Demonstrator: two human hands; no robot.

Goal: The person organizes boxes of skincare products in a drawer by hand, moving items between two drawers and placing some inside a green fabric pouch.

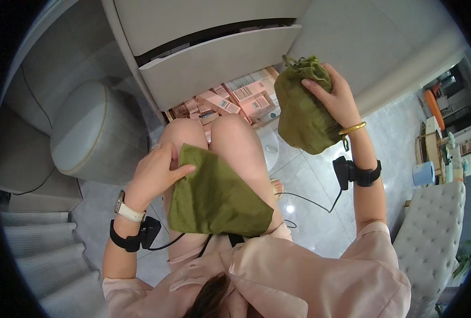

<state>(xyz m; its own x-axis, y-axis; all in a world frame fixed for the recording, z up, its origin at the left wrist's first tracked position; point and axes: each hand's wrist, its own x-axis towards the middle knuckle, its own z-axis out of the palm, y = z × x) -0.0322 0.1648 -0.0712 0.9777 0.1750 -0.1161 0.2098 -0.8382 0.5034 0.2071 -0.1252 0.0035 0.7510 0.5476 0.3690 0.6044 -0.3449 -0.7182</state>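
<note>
Up at the right, my right hand grips a full, olive-green drawstring pouch near its gathered neck. Its cord ends dangle, and what fills it is hidden. A second, flat piece of olive-green cloth, apparently another pouch, lies across my lap. My left hand pinches that cloth at its upper left corner between thumb and fingers. Beyond my knees, an open drawer holds several pink boxes packed closely together.
A round white stool stands at the left, above a pleated pale curtain. To the right is a tufted grey bed or bench, with a light-blue bin behind it. A black cable hangs from my right forearm strap.
</note>
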